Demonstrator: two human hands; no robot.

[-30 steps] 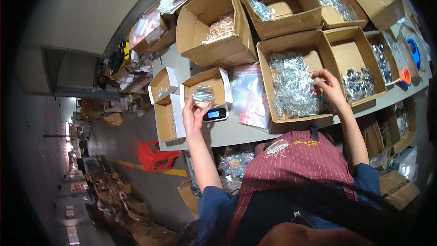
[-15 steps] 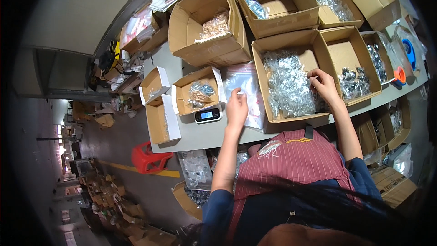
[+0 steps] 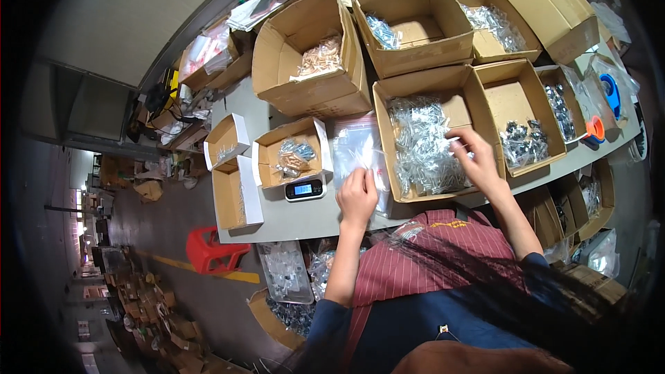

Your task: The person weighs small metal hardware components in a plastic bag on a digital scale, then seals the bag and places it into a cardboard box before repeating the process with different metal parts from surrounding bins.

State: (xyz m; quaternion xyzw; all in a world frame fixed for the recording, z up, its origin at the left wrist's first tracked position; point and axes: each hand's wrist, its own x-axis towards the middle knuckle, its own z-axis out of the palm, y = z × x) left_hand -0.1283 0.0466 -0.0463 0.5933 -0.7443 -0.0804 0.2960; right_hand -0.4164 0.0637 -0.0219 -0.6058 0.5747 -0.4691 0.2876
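While two hands are apart, one scale sits near bags.

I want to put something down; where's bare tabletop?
Bare tabletop shows in front of the lit display, between the nearest small box and the plastic bags by the left hand. Another patch lies left of the carton of tan pieces. Rightward, cartons stand packed together.
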